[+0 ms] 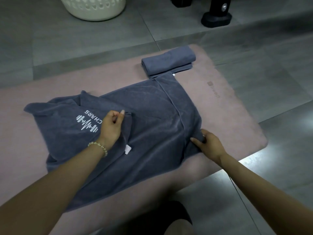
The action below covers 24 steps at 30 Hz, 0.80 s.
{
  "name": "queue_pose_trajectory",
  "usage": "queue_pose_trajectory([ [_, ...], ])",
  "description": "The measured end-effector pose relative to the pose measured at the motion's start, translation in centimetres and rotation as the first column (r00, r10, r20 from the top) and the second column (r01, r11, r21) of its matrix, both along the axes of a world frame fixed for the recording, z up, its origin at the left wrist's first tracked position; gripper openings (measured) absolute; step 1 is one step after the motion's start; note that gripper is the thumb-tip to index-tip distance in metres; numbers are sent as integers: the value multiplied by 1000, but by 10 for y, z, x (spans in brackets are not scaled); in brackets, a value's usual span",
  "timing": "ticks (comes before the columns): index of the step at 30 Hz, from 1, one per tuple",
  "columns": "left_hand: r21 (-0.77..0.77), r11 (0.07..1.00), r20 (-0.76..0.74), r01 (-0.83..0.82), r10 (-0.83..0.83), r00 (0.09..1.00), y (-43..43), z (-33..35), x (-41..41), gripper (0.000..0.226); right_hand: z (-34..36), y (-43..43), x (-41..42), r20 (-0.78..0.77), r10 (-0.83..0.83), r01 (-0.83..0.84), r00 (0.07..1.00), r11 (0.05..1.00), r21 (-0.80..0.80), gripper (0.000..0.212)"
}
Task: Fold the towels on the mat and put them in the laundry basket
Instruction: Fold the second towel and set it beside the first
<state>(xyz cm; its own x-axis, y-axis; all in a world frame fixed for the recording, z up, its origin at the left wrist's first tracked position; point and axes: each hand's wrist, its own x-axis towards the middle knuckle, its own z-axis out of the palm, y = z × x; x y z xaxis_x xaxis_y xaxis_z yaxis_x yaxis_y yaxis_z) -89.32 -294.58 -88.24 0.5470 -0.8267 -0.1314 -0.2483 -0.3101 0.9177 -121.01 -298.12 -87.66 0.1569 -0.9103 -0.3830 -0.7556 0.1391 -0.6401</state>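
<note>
left hand point(111, 126), right hand point(210, 144) pinch towel point(152, 129) on pink mat point(228, 109), tiled floor point(101, 41)

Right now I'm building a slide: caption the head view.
On the mat, left hand and right hand pinch a grey towel; folded towel beyond.

Matt cloth towel point(144, 133) — glossy floor tiles point(271, 167)

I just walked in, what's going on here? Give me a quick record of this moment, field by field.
spread towel: dark grey, white logo, partly folded
surface: pink mat on a tiled floor
left hand: pinches a turned-over edge of the spread towel
right hand: grips a fold at its right edge
folded towel: at the mat's far end
laundry basket: cream, on the floor beyond the mat, contents hidden
</note>
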Motion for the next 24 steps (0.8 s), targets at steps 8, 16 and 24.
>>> queue_pose_trajectory([
  [8, -6, 1000, -397, 2, -4, 918, 47, 42, 46, 16, 58, -5, 123, 216, 477, -441, 852, 876, -195, 31],
  [16, 72, 949, -640, -308, 281, 715, 107, 43, 109, 7, 73, 22, 251, 377, 714, -803, 590, 566, 186, 43],
  [24, 20, 946, -714, -325, 241, 658, 135, 45, 138, 13, 89, 26, 322, 20, 890, -872, 456, 451, -192, 19],
])
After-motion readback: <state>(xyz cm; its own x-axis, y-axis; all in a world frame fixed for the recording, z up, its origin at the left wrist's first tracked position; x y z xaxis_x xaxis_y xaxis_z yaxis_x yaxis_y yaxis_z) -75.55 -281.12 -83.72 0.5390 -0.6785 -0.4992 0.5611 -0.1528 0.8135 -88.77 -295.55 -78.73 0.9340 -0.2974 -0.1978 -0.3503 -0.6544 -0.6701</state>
